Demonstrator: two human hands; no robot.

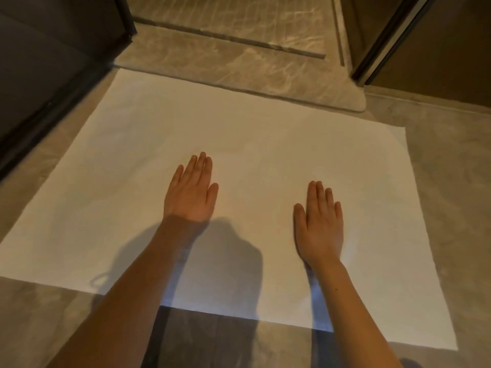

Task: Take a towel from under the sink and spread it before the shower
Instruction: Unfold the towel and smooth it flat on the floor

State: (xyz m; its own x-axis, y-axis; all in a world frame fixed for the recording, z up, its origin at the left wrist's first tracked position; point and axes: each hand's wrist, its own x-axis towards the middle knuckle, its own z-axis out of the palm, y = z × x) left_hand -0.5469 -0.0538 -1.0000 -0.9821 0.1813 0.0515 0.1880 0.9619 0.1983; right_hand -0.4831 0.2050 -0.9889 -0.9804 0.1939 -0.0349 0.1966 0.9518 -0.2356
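Note:
A large white towel (138, 160) lies spread flat on the tiled floor, its far edge close to the raised marble shower threshold (233, 65). My left hand (192, 191) rests palm down on the towel near its middle, fingers straight and together. My right hand (320, 221) lies flat on the towel to the right, also palm down. Neither hand grips anything. My shadow falls on the towel's near edge.
A dark cabinet or wall panel (53, 70) runs along the left. A dark door frame (382, 41) stands at the upper right. Grey marbled floor tiles (451, 181) surround the towel. The shower floor (228, 14) lies beyond the threshold.

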